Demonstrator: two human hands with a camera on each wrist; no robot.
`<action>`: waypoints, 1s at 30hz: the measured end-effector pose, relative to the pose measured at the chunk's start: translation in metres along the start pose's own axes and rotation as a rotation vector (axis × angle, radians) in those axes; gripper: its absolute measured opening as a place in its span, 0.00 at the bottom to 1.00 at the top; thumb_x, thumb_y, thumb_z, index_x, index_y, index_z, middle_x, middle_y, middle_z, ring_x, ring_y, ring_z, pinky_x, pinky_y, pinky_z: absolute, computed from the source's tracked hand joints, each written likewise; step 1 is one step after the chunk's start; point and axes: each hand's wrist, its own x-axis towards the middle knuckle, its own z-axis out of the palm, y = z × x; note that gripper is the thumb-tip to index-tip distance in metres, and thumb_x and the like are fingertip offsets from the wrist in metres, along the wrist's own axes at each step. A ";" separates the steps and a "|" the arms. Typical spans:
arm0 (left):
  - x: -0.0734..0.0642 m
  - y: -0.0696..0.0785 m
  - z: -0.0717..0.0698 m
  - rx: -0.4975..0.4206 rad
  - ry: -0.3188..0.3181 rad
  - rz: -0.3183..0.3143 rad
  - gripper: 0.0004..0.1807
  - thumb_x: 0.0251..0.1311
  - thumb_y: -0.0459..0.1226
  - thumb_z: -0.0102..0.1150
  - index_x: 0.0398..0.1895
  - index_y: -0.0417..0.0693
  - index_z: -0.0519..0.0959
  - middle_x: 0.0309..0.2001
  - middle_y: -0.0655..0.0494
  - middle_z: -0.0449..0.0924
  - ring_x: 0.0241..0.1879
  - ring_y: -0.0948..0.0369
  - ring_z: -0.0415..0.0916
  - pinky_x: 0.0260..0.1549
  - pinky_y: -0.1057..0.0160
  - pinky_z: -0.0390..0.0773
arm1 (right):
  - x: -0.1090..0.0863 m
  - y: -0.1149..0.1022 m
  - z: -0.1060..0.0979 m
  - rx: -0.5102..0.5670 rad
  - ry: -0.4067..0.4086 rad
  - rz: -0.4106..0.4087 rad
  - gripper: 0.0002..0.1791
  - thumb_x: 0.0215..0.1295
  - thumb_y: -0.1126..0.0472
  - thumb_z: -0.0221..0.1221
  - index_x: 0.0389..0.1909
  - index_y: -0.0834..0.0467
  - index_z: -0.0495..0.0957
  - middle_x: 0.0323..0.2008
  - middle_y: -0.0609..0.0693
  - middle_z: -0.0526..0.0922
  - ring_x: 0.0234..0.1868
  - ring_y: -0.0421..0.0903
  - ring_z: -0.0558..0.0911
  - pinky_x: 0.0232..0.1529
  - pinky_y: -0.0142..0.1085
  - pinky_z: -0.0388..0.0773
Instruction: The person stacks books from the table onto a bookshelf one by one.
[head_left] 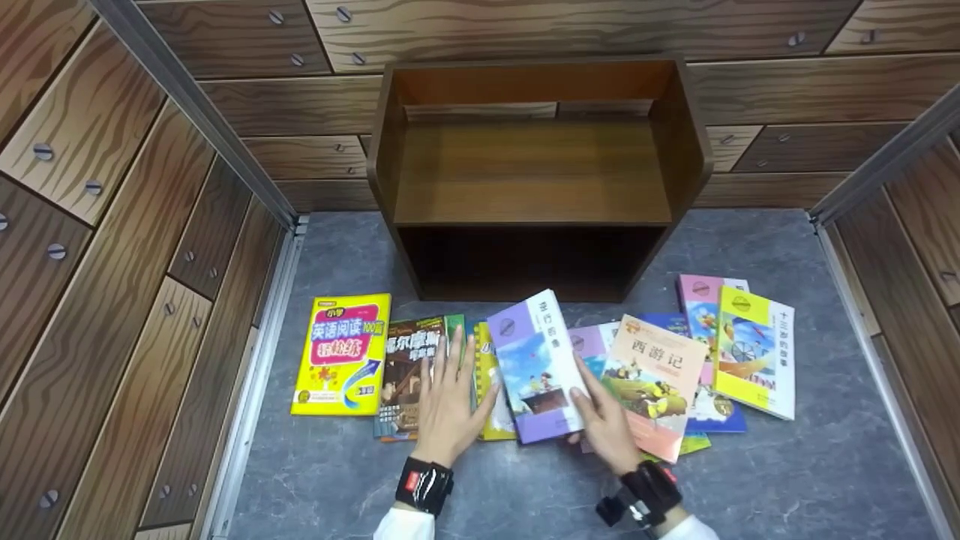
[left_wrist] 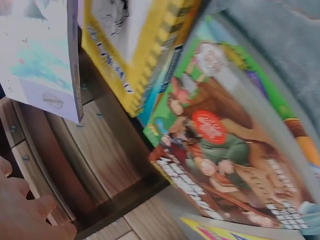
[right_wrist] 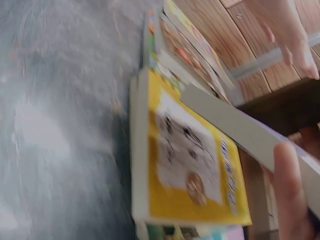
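My right hand (head_left: 606,429) grips a purple-and-white paperback book (head_left: 534,367) by its right edge, thumb on the cover. In the right wrist view the book's pale page edge (right_wrist: 235,125) is lifted above a yellow book (right_wrist: 190,155). My left hand (head_left: 450,405) hovers with straight, spread fingers over a brown-covered book (head_left: 401,375), holding nothing. Part of the yellow book (head_left: 493,420) shows between the hands, partly covered by the purple one. Beside my right hand lies an orange-and-cream book (head_left: 654,379).
A dark wooden bookshelf (head_left: 532,172) stands behind the books. A bright yellow book (head_left: 341,356) lies far left on the grey marbled surface (head_left: 840,465). To the right are a yellow-and-white book (head_left: 754,352), a pink book (head_left: 701,307) and a blue book (head_left: 720,420), overlapping. Wood-patterned panels enclose the sides.
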 end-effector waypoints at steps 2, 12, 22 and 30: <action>0.006 0.001 -0.004 -0.039 -0.038 0.007 0.45 0.74 0.58 0.51 0.85 0.49 0.50 0.84 0.49 0.47 0.82 0.47 0.46 0.77 0.37 0.49 | -0.002 -0.002 -0.009 -0.015 -0.018 -0.015 0.32 0.80 0.64 0.53 0.81 0.50 0.60 0.74 0.67 0.67 0.18 0.49 0.77 0.15 0.49 0.82; 0.037 -0.005 -0.017 -0.372 -0.237 -0.065 0.42 0.77 0.57 0.47 0.86 0.55 0.45 0.83 0.50 0.48 0.78 0.43 0.57 0.73 0.35 0.58 | -0.015 -0.014 -0.027 -0.075 -0.160 -0.080 0.29 0.81 0.59 0.53 0.80 0.52 0.63 0.77 0.60 0.65 0.21 0.41 0.78 0.14 0.45 0.81; 0.049 -0.011 -0.016 -0.496 -0.270 -0.088 0.33 0.75 0.62 0.48 0.73 0.57 0.72 0.59 0.47 0.82 0.56 0.50 0.81 0.54 0.46 0.80 | -0.019 -0.024 -0.028 -0.077 -0.302 -0.158 0.28 0.82 0.60 0.52 0.79 0.55 0.65 0.75 0.66 0.66 0.20 0.42 0.81 0.12 0.40 0.80; 0.044 -0.010 -0.015 -0.561 -0.239 -0.092 0.15 0.73 0.54 0.58 0.39 0.54 0.76 0.21 0.65 0.66 0.21 0.67 0.68 0.20 0.66 0.69 | -0.016 -0.023 -0.032 -0.066 -0.322 -0.128 0.28 0.82 0.59 0.52 0.79 0.57 0.64 0.74 0.69 0.67 0.11 0.54 0.75 0.09 0.44 0.78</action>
